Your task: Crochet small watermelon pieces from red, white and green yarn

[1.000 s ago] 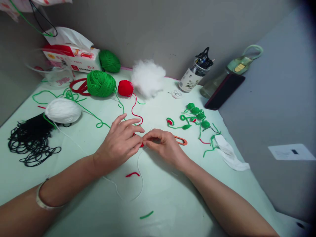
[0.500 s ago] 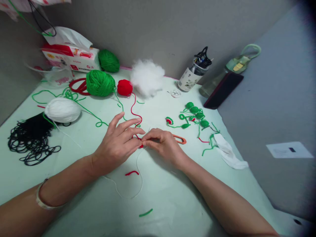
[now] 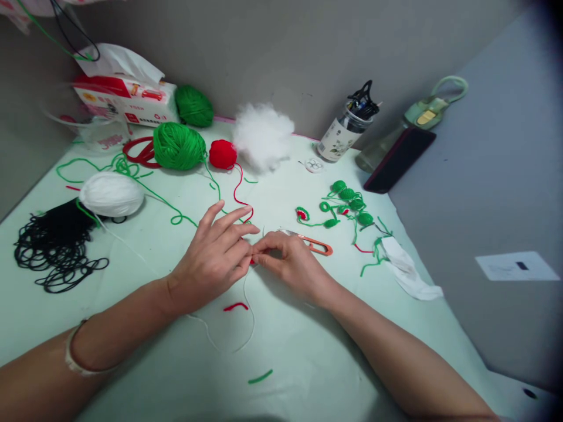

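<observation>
A small red yarn piece [image 3: 252, 261] is pinched between my two hands at the middle of the table, mostly covered by fingers. My left hand [image 3: 215, 252] grips it with thumb and a finger while its other fingers stretch out. At the piece's right side, my right hand [image 3: 284, 258] has its thumb and fingertips pressed together on it. White yarn [image 3: 254, 316] hangs from there in a loop across the table. Red yarn [image 3: 240, 190] runs from the red ball [image 3: 223, 154] down behind my left fingers. Orange-handled scissors or a snipper [image 3: 321, 246] lie behind my right hand.
Green yarn balls [image 3: 179, 146], white stuffing [image 3: 263, 138] and a tissue pack [image 3: 127, 99] stand along the back. White yarn [image 3: 112, 194] and black cord [image 3: 57, 246] lie left. Small green crocheted pieces [image 3: 347, 195], a pen jar [image 3: 343, 135], a phone [image 3: 399, 159] and a bottle [image 3: 424, 114] are right.
My left fingers have curled in a little around the red piece, and my right hand has shifted slightly, showing more of the orange-handled tool. Both hands keep their pinch.
</observation>
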`<state>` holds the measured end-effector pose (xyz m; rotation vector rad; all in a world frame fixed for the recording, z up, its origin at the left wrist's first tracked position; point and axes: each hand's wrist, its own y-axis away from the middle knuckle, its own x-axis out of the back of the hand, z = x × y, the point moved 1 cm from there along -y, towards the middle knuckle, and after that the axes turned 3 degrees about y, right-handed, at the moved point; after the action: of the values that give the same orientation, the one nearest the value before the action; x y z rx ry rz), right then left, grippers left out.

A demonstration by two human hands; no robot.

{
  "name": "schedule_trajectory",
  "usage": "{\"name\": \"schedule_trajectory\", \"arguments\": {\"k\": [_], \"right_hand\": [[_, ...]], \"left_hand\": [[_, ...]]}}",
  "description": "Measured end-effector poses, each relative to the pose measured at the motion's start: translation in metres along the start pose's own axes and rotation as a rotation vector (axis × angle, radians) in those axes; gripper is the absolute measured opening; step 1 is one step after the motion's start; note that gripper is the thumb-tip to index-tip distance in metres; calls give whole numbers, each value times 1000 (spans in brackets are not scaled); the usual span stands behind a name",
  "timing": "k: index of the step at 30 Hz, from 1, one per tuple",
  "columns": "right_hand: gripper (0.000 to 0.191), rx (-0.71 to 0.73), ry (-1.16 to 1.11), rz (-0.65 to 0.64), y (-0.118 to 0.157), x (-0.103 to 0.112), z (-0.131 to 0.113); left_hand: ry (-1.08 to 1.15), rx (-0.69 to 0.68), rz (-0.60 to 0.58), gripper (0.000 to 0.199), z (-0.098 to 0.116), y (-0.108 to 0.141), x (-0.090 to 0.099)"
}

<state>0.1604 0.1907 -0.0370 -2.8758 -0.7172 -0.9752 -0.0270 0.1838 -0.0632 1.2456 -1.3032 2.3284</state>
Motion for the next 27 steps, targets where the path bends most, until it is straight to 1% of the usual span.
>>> {"name": "schedule_trajectory", "arguments": {"k": [3, 7, 9, 10, 12, 14, 16, 20, 27], "right_hand": [[12, 30, 71, 46, 1, -4, 3], [12, 82, 215, 122, 2, -9, 8], [13, 116, 263, 162, 4, -10, 8], [13, 134, 273, 182, 5, -9, 8], [11, 175, 279, 229, 8, -9, 6], [9, 217, 289, 267, 11, -8, 4], [8, 238, 301, 259, 12, -9, 3], [8, 192, 314, 193, 11, -13, 5], [9, 140, 280, 205, 10, -12, 6]], "left_hand": [[171, 216, -28, 14, -3, 3, -3], [479, 566, -123, 12, -7, 4, -5], [571, 683, -183, 13, -8, 3, -4], [595, 713, -206, 13, -8, 2, -4], [608, 728, -220, 13, -8, 1, -3], [596, 718, -206, 13, -8, 1, -3], [586, 716, -197, 12, -7, 1, -4], [606, 746, -216, 13, -8, 1, -4], [652, 769, -288, 18, -10, -1, 2]]}}
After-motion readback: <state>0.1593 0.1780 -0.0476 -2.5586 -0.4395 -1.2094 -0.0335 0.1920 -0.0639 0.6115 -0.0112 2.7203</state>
